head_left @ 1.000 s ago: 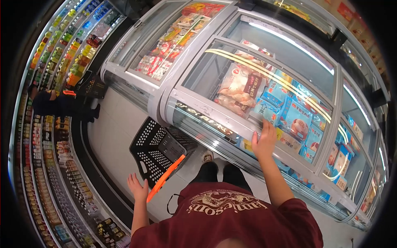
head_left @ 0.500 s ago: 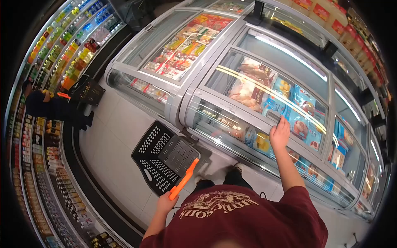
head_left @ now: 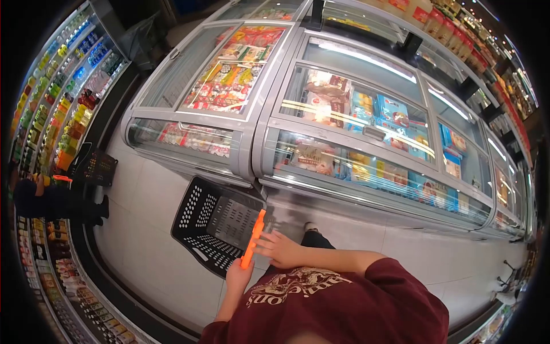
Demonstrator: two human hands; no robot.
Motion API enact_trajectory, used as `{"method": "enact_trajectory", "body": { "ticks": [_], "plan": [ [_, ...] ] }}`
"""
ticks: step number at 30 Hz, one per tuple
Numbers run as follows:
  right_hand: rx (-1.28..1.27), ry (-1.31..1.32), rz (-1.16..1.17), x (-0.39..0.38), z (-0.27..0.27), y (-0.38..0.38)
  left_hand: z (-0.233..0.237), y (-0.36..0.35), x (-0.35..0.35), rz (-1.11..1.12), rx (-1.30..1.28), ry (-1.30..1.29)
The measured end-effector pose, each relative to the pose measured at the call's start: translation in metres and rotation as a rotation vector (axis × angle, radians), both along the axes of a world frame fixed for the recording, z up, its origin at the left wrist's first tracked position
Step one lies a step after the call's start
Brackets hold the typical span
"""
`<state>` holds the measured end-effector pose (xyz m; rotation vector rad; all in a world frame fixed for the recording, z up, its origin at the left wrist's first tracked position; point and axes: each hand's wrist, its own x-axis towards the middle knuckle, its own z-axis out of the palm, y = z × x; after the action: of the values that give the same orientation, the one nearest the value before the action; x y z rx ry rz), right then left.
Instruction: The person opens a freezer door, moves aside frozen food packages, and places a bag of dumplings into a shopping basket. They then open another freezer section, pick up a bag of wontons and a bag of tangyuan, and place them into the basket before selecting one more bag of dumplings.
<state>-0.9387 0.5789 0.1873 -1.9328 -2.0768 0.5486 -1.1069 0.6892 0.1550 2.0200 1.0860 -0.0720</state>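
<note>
My left hand is closed round the lower end of the orange handle of a black basket. The basket has rows of holes, and no goods show inside it. Just right of the handle is my right hand, fingers apart, its fingertips beside or on the orange bar; contact is hard to tell. Beyond the basket stands a glass-topped freezer with its lid handle untouched. Bags and blue packs lie under the glass.
Another freezer with red and yellow packs adjoins it on the left. Drink shelves line the far left, where a person in dark clothes is beside another black basket. Tiled floor runs between.
My right hand has left the freezer lid handle and come down to the orange basket handle. The freezers appear higher in the view; my left hand still holds the basket.
</note>
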Motion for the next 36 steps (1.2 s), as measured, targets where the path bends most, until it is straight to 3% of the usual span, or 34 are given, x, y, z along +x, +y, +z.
{"method": "enact_trajectory", "body": {
  "ticks": [1, 8, 12, 15, 18, 19, 22, 30, 32, 36],
  "plan": [
    [0.050, -0.114, -0.009, -0.001, -0.013, 0.009, -0.002, 0.007, 0.000, 0.005, 0.000, -0.005],
    [0.162, -0.185, -0.053, -0.014, -0.041, 0.093, -0.008, 0.058, 0.002, 0.065, 0.031, -0.016],
    [0.069, -0.157, 0.068, -0.005, -0.039, 0.147, -0.013, 0.102, 0.003, 0.119, 0.144, 0.077],
    [0.085, -0.173, 0.108, -0.010, -0.049, 0.200, -0.038, 0.149, -0.007, 0.213, 0.046, 0.072],
    [-0.060, -0.263, 0.223, -0.015, -0.028, 0.255, -0.051, 0.195, -0.022, 0.267, 0.111, 0.042],
    [0.039, -0.252, 0.212, -0.023, -0.045, 0.274, -0.048, 0.212, -0.027, 0.277, 0.096, 0.045],
    [-0.021, -0.239, 0.304, -0.037, -0.059, 0.330, -0.046, 0.257, -0.043, 0.351, 0.112, -0.039],
    [-0.306, -0.210, 0.397, -0.057, -0.020, 0.468, -0.036, 0.393, -0.071, 0.276, 0.280, 0.057],
    [-0.233, -0.206, 0.334, -0.072, -0.043, 0.502, -0.030, 0.430, -0.080, 0.241, 0.268, 0.081],
    [-0.204, -0.227, 0.267, -0.091, -0.029, 0.565, -0.030, 0.508, -0.100, 0.149, 0.284, 0.057]
  ]
}}
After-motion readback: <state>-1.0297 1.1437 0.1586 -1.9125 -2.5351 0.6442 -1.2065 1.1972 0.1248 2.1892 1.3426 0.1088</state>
